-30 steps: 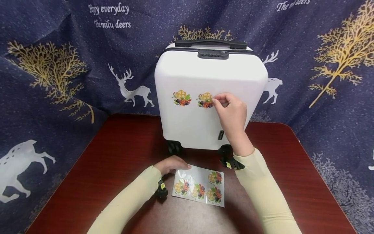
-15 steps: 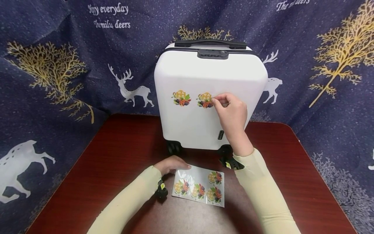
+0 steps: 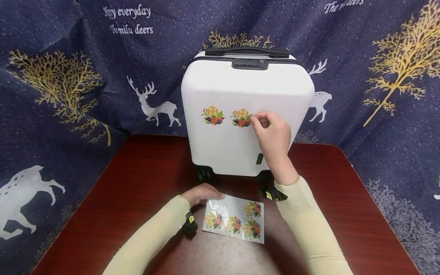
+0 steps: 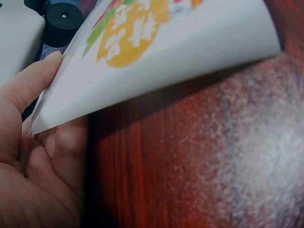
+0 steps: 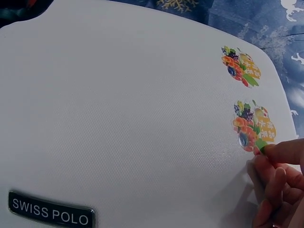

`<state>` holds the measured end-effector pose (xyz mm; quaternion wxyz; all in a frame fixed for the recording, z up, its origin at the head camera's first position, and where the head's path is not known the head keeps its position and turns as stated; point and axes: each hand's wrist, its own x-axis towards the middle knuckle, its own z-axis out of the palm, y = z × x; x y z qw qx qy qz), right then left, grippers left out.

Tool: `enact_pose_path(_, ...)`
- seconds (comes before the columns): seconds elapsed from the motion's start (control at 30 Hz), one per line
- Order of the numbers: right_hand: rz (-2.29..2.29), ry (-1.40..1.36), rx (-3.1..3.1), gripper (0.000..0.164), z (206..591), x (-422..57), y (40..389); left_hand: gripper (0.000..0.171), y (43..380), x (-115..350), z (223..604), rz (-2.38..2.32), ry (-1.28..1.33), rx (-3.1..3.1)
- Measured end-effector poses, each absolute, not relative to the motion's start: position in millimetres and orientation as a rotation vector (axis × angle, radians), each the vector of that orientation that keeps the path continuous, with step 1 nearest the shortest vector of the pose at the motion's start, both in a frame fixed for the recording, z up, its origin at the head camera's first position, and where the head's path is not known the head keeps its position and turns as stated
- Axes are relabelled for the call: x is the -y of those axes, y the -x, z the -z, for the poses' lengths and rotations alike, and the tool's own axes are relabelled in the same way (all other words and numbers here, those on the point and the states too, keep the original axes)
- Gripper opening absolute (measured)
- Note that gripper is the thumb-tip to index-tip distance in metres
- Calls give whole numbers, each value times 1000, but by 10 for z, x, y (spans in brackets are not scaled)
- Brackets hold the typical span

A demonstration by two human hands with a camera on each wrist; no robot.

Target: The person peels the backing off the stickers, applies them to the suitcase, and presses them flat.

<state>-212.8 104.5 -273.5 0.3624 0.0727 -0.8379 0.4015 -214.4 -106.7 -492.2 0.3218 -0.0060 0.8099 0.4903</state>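
1. A small round fruit-and-flower sticker [image 3: 241, 117], orange, red, purple and green with a yellow patch of lettering, sits in the middle of the head view on the front of a white hard-shell suitcase [image 3: 227, 145]. In the right wrist view it lies at the right edge, glossy and mostly flat on the finely textured shell.
2. The right hand [image 3: 273, 131] is just right of this sticker, fingers curled, thumb and forefinger pinching the sticker's green leaf edge.
3. A second, matching sticker [image 3: 213, 115] is stuck to the left of it, apart from the hand.
4. The left hand [image 3: 201, 193], low in the centre of the frame, pinches the upper left corner of a glossy white sticker sheet [image 3: 235, 222] with five printed stickers on it; that corner is lifted off the dark red wooden table [image 3: 137, 191].
5. The suitcase stands upright on black wheels [image 3: 204, 174], with a black handle [image 3: 247, 51] and combination lock [image 3: 249, 63] on top and a "SWISS POLO" badge [image 5: 51, 214] low on its front. A navy cloth with gold trees and white deer [image 3: 68, 76] hangs behind.
6. The right forearm covers the suitcase's lower right front, and most of the badge in the head view. The left wrist view shows only the sheet's curled corner, fingers and blurred wood.
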Motion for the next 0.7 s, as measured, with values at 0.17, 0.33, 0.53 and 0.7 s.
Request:
enact_pose_path(0.17,-1036,-184,2166,22,2755,-1060,2125,34,2142,1062,4909,-1285,20,-2139)
enact_pose_path(0.33,-1043,-169,2183,23,2766,-1061,2115,31,2149,1060,4910,-1298,11,-2124)
enact_pose_path(0.53,-1051,-158,2196,23,2777,-1067,2113,30,2149,1056,4908,-1310,16,-2111)
enact_pose_path(0.7,-1062,-161,2193,22,2790,-1071,2113,30,2156,1055,4917,-1313,24,-2109)
